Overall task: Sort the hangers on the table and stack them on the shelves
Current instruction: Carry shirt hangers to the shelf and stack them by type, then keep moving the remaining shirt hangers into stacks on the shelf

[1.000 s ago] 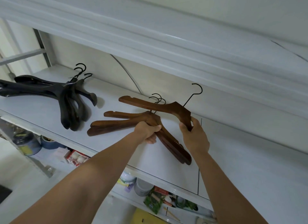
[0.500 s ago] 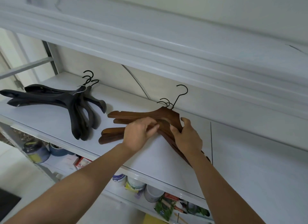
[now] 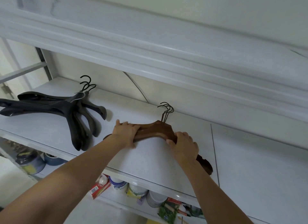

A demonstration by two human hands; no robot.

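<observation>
A stack of brown wooden hangers [image 3: 155, 131] lies flat on the white shelf [image 3: 146, 158], its black wire hooks [image 3: 166, 109] pointing to the back wall. My left hand [image 3: 127, 134] grips the stack's left arm. My right hand [image 3: 184, 145] grips its right arm, whose tip [image 3: 205, 164] shows behind my wrist. To the left on the same shelf rests a pile of black hangers [image 3: 66, 110], hooks at the back, apart from both hands.
Another white shelf [image 3: 150, 45] hangs low overhead. Under the hanger shelf a lower shelf holds paint cans [image 3: 31, 160], white tubs [image 3: 138, 189], a red carton [image 3: 99, 188] and a green packet [image 3: 168, 210]. A thin cable [image 3: 138, 87] runs down the back wall.
The brown hanger held up by my right hand has come down onto the other brown ones. Both hands have squared the stack, and the hooks now line up.
</observation>
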